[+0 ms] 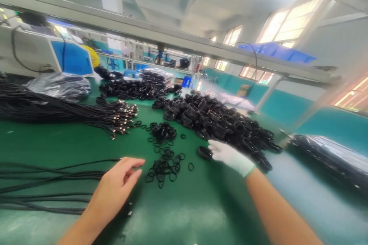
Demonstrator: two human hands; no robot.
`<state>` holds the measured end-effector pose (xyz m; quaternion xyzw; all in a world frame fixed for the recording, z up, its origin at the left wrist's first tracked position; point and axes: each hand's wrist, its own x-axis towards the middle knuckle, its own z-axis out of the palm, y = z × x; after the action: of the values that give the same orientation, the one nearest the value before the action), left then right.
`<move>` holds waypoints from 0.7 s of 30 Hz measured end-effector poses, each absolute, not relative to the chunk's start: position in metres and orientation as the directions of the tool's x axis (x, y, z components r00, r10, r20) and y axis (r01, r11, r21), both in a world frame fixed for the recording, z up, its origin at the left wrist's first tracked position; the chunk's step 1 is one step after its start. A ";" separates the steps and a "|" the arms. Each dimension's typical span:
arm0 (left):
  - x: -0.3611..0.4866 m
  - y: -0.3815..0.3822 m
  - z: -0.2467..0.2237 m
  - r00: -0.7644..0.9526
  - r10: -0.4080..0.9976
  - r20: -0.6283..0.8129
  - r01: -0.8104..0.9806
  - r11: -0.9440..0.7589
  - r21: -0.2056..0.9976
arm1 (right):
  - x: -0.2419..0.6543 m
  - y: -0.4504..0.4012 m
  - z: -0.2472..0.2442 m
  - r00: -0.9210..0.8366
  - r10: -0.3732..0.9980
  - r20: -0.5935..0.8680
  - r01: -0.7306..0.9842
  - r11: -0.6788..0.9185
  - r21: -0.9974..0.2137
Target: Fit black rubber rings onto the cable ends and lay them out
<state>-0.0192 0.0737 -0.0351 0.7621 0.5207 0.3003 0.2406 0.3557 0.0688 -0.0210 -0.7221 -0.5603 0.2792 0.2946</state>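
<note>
My bare left hand (119,182) hovers over the left of the green bench, thumb and index finger apart, with nothing visible between them. Loose black cables (77,174) run behind and under it. In front of its fingertips lie small black rubber rings (166,166). My right hand (231,157), in a white glove, has its fingers and thumb at the right edge of a coiled black cable (204,153) and appears to pinch it. That coil sits beside a large heap of coiled black cables (218,116). A denser clump of small rings (163,132) lies between both hands, farther back.
A thick bundle of black cables with metal ends (123,116) lies at left, near a clear plastic bag (60,86). Behind stands a white and blue machine (71,57). A shelf beam (161,32) crosses overhead. Plastic-wrapped packs (330,157) lie at right.
</note>
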 end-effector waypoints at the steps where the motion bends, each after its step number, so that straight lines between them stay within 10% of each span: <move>1: -0.019 0.075 -0.036 0.277 0.938 0.206 0.652 -0.342 0.677 | 0.360 0.068 -0.021 0.233 0.970 -0.074 0.630 -0.208 -0.748; 15: -0.020 0.076 -0.040 0.233 0.931 0.280 0.677 -0.362 0.641 | 0.338 0.050 -0.044 0.289 0.947 0.139 0.770 -0.144 -0.621; 21: -0.021 0.076 -0.043 0.217 0.918 0.332 0.693 -0.385 0.610 | 0.380 0.046 0.004 0.535 0.732 0.422 0.806 -0.293 -0.515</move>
<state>-0.0210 0.0765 -0.0432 0.7618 0.5286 0.3347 0.1681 0.3795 0.0461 0.0036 -0.8022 -0.4792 -0.0525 0.3523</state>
